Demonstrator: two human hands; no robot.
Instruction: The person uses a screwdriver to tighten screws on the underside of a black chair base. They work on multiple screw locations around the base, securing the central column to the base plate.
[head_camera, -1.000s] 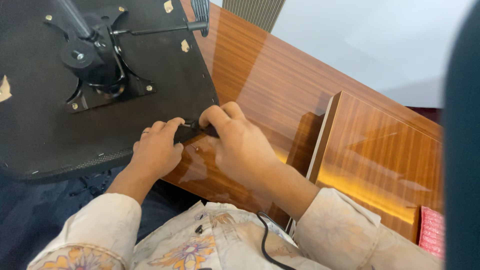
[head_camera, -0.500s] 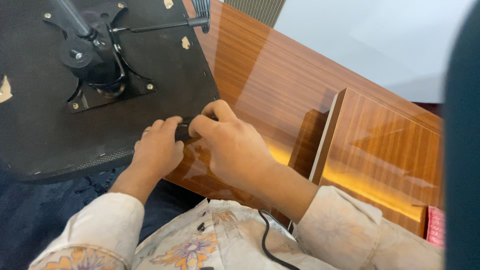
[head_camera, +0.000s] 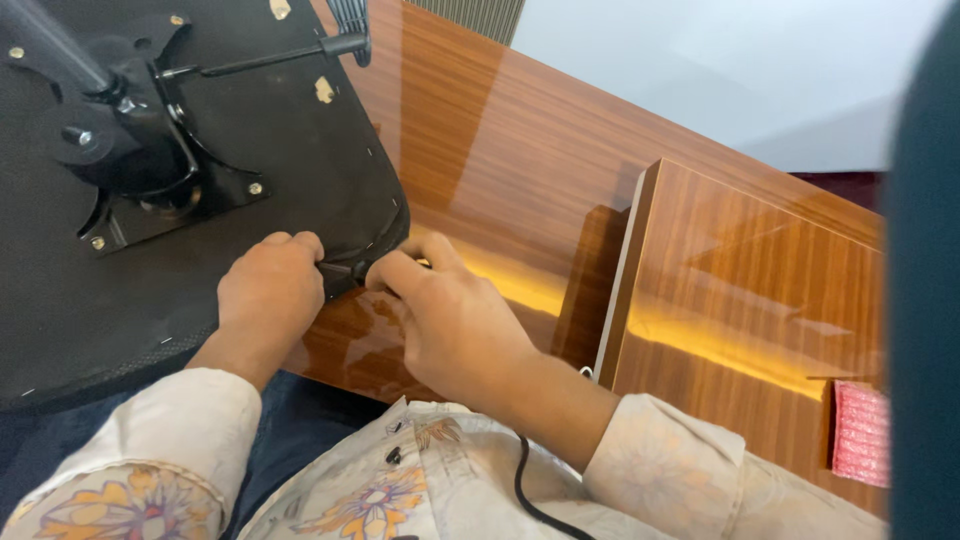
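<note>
Hands are seen from above at the rounded corner of an upturned black chair seat (head_camera: 200, 260), which is laid on a glossy wooden desk (head_camera: 520, 170). The left hand (head_camera: 268, 292) is curled over the seat's edge; the right hand (head_camera: 450, 315) is pinched on that edge

My left hand (head_camera: 268, 292) and right hand (head_camera: 450, 318) meet at the corner of the upturned black chair seat (head_camera: 300, 170) (metal base plate (head_camera: 140, 160) facing up), pinching its edge above the wooden worktop (head_camera: 520, 170).
</note>
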